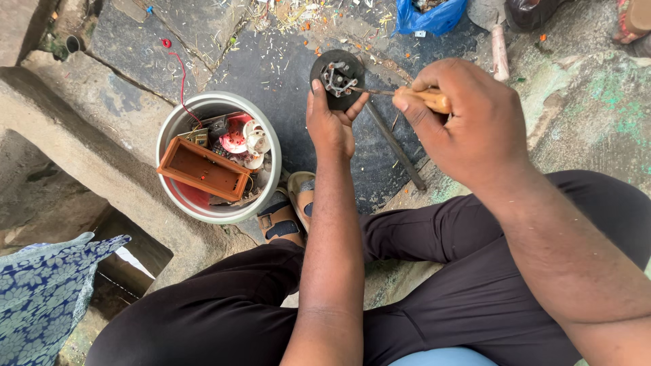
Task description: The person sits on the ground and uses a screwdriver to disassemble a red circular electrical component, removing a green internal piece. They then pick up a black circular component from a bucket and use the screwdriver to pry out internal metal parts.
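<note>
At the far left a blue-and-white flowered cloth (41, 291) lies by the stone step. Next to it stands a round metal bowl (178, 122) on the stone floor, holding an orange rectangular plastic box (202, 168), white and red bits, and a thin red wire (182, 74) trailing out over the rim. Just right of the bowl sit the person's sandalled feet (288, 207).

The left hand (330, 125) holds a black round disc with a metal fitting on its face (337, 78) upright above the floor, its grip pinching the disc's edge between thumb and fingers. The right hand (464, 115) is closed round the wooden handle of a thin metal-shafted tool (434, 99), the tip resting at the metal fitting. A dark metal rod (397, 146) lies on the floor below.

To my eye, the tip could skid off the fitting and jab the left thumb, since the disc is braced only by fingers.
</note>
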